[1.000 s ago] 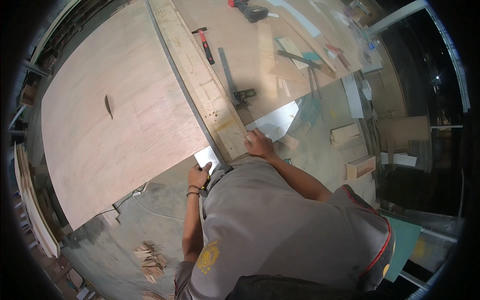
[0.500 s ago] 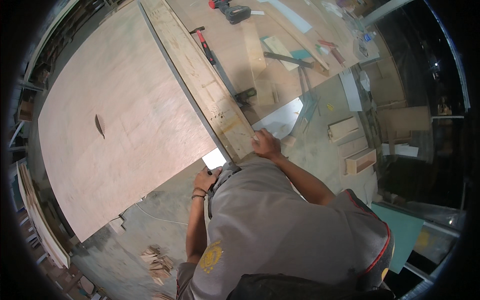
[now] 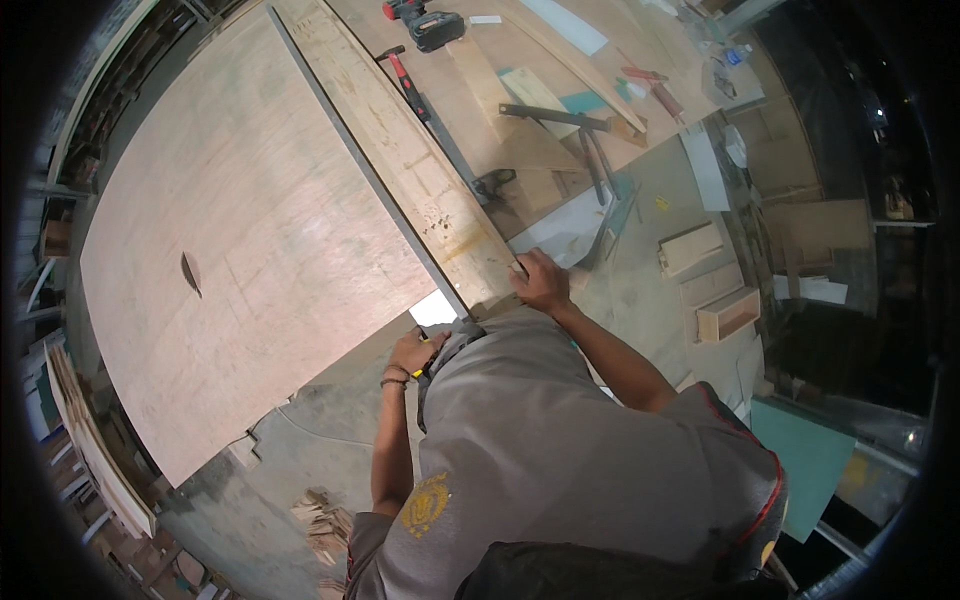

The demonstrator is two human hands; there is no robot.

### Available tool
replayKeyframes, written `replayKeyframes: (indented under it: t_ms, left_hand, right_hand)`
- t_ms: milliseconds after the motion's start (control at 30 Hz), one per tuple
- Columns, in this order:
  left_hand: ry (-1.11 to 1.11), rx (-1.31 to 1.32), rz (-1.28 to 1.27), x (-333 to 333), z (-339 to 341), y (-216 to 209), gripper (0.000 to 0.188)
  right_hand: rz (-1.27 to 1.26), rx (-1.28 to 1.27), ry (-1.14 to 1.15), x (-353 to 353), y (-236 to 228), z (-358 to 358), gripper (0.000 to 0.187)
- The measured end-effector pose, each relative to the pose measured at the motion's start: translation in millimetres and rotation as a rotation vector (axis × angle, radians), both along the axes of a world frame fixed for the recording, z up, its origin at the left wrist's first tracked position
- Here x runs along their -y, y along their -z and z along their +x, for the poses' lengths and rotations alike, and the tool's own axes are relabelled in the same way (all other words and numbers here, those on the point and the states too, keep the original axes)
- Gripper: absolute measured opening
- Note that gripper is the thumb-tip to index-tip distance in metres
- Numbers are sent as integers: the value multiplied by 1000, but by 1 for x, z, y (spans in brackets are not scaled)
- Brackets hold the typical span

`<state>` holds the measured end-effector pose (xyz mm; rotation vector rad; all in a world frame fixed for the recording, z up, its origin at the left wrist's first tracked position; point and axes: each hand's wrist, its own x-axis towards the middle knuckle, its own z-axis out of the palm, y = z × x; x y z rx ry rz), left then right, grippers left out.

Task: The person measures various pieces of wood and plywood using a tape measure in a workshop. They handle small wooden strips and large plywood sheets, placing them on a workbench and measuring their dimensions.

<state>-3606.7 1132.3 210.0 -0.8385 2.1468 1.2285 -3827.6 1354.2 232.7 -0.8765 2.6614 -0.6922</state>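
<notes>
My right hand [image 3: 541,283] is closed on the right edge of a long, pale wooden board [image 3: 452,238], near its close end. The board runs away from me beside a dark metal straightedge [image 3: 365,165]. At my waist my left hand [image 3: 412,354] has its fingers curled round a small thing with a bit of yellow showing; its kind is hidden. Left of the straightedge, a curved saw blade [image 3: 191,274] stands up through a broad plywood tabletop [image 3: 270,220].
Right of the board lie a red-handled hammer [image 3: 405,82], a cordless drill [image 3: 428,28], a clamp [image 3: 492,184], a dark metal bar [image 3: 553,117] and wood offcuts. An open wooden box [image 3: 728,314] and a pile of scraps [image 3: 322,526] are on the floor.
The view has shifted slightly. The blade's teeth were distinct and now look smooth or smeared. A yellow bit now shows under my left hand. My right hand stays at the board's edge.
</notes>
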Motion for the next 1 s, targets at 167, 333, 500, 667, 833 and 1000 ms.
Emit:
replayKeyframes:
  t_ms: [167,333,500,667,833,1000]
  left_hand:
    - [-275,-119,301,8,25,-58,67]
    - [-439,-240,471,19,45,-72,63]
    - [-384,-396,648,29,35,-72,69]
    - [-220,-459,531,65,47,-84,69]
    - [-125,-504,489,129,131,-81,64]
    - [-75,-361,397,200,244,-62,41]
  right_hand:
    - [-149,-109,47,3,-3,16,38]
    - [-318,-212,-48,33,-43,46,38]
    - [-450,330,-87,88,-71,101,23]
    - [-437,470,-229,145,-56,160,23]
    - [-505,934,-149,194,-42,235,24]
    - [-546,1230,136,239,-45,332,24]
